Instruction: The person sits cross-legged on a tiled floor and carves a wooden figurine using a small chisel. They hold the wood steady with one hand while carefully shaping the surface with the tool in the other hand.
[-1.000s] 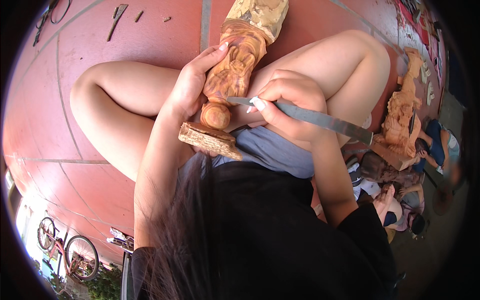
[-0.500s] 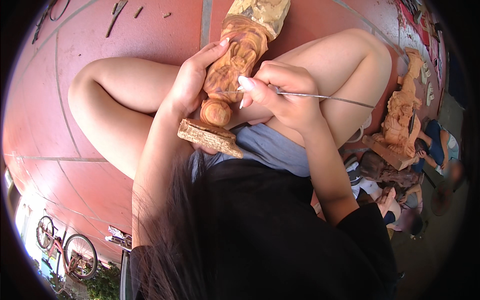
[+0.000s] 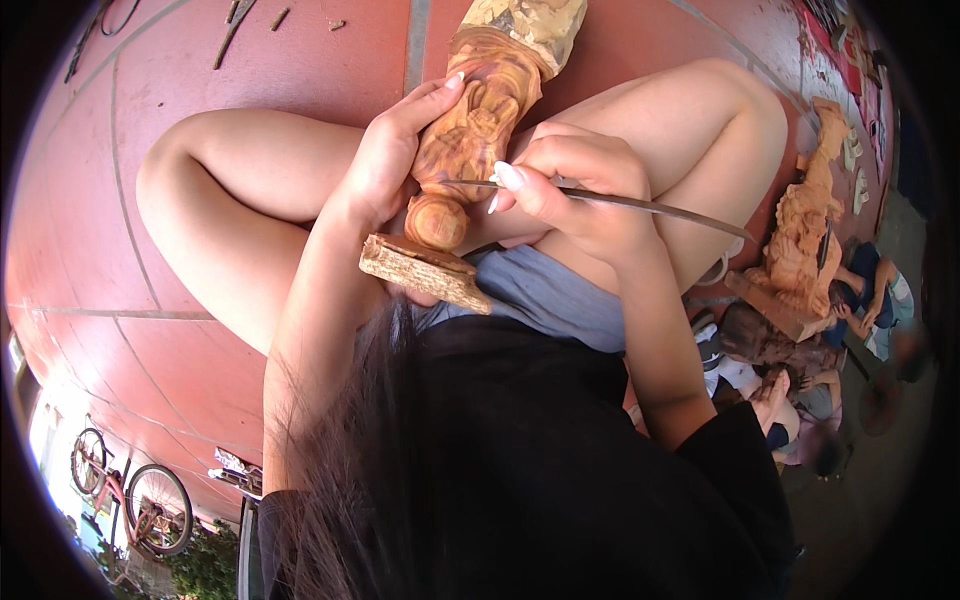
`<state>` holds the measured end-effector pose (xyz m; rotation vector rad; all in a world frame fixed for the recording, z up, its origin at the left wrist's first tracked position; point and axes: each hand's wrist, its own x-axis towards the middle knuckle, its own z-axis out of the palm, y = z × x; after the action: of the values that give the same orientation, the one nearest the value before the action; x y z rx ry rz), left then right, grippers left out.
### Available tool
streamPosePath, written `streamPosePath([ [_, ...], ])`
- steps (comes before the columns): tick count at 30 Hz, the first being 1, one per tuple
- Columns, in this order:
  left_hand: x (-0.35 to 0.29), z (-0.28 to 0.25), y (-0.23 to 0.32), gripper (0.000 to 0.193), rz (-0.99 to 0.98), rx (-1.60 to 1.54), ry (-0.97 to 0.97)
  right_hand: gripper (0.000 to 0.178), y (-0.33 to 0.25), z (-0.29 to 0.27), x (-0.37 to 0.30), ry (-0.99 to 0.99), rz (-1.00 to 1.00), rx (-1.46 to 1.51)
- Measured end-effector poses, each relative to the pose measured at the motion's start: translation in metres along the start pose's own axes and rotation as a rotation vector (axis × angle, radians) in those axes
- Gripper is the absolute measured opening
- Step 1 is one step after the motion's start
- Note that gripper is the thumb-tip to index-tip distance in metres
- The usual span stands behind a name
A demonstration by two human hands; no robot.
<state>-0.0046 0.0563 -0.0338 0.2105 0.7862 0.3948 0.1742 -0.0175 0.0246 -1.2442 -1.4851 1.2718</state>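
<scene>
A carved wooden figure (image 3: 468,135) lies tilted over my lap, its rough pale end away from me and its flat, rough-edged base end (image 3: 422,273) close to my body. My left hand (image 3: 388,150) is wrapped round its left side, thumb on top, the other fingers hidden beneath. Pinched in my right hand (image 3: 585,185) is a thin, dark metal rod-like tool (image 3: 668,208). Its tip meets the carving just beyond the round knob (image 3: 436,222), and its long end sticks out to the right. Whether the tip is a blade or a file I cannot tell.
A larger carved wooden sculpture (image 3: 808,215) stands at the right, with several seated people beyond it. Wood scraps or thin tools (image 3: 235,32) lie on the red tiled floor (image 3: 70,220) at the far left. A bicycle (image 3: 135,500) shows at the lower left.
My right hand has shifted slightly right and the tool has turned a little in its grip, now showing a broader side. The carving has barely moved.
</scene>
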Motion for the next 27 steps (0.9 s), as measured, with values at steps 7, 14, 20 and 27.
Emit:
streamPosePath([
  [7, 0.0, 0.004, -0.001, 0.046, 0.041, 0.025, 0.031, 0.009, 0.001, -0.003, -0.002, 0.015, -0.045, -0.031],
  [14, 0.0, 0.005, -0.003, 0.046, 0.053, 0.056, 0.052, 0.011, 0.006, -0.012, -0.007, -0.058, -0.072, -0.138],
  [20, 0.001, 0.001, -0.003, 0.045, 0.039, 0.001, 0.017, 0.014, 0.003, -0.001, -0.007, -0.01, 0.007, -0.029],
  [27, 0.002, -0.002, -0.002, 0.045, 0.048, 0.017, 0.005, 0.012, 0.001, -0.003, -0.005, -0.032, -0.078, -0.097],
])
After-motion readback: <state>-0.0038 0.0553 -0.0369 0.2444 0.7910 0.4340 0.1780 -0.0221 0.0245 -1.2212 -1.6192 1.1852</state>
